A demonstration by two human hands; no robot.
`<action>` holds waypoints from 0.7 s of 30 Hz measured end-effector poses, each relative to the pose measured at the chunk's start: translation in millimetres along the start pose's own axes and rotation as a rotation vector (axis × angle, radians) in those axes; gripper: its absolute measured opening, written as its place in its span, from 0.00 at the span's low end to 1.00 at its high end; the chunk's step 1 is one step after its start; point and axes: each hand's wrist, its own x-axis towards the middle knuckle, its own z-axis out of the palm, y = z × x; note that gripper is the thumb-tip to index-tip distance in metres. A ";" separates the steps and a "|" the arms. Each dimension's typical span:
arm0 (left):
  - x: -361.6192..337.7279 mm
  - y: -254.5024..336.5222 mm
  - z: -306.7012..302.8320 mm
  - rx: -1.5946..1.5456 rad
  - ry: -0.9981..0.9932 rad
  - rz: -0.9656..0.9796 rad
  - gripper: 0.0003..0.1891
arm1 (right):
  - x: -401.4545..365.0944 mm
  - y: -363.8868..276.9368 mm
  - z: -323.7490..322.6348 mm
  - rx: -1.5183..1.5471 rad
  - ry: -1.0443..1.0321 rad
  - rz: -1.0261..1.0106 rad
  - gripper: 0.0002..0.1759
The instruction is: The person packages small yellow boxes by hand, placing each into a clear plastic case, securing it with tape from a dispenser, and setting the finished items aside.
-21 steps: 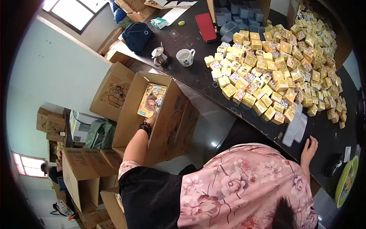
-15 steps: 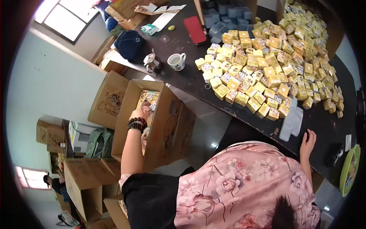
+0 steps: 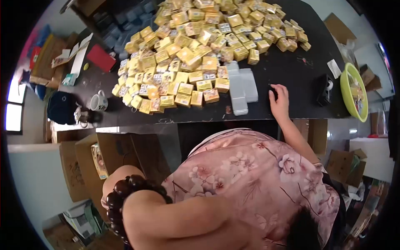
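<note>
1. Resting on the black table (image 3: 291, 68), the right hand (image 3: 281, 102) lies with its fingers a little bent and the thumb parted from them, just beside the plastic stacks (image 3: 238, 89).
2. Only part of the left hand (image 3: 118, 177) shows: the forearm and one dark beaded bracelet (image 3: 116, 202) block the fingers, so I cannot tell whether they are spread or pinching something.
3. Near that hand, one cardboard carton (image 3: 121, 146) is partly covered by the arm; inside it stands out a strip of one printed package (image 3: 99, 161), its lettering too small to read.
4. Yellow boxes (image 3: 189, 54) heap over the middle of the table, overlapping too much to count; the top edge of view cuts the heap off.
5. Two of the plastic stacks can be counted, flat, clear and side by side, between heap and right hand; the sheets in each cannot.
6. Toward the table's left end: one mug (image 3: 99, 101), one metal pot (image 3: 83, 116), one red flat item (image 3: 101, 58).
7. Toward its right end: one green basin (image 3: 345, 89), its small contents blurred, and one black object (image 3: 324, 91), hard to identify.
</note>
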 end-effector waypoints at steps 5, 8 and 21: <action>16.8 -12.4 12.2 -0.101 -0.048 0.073 0.13 | 29.1 -41.0 18.4 0.122 -0.147 0.234 0.21; 11.2 -34.2 13.1 -0.152 -0.266 0.010 0.11 | 45.1 -48.6 38.7 0.035 -0.309 0.288 0.24; -90.0 -174.3 174.9 0.038 -0.246 -0.624 0.20 | 48.1 -43.2 46.4 0.326 -0.177 0.500 0.15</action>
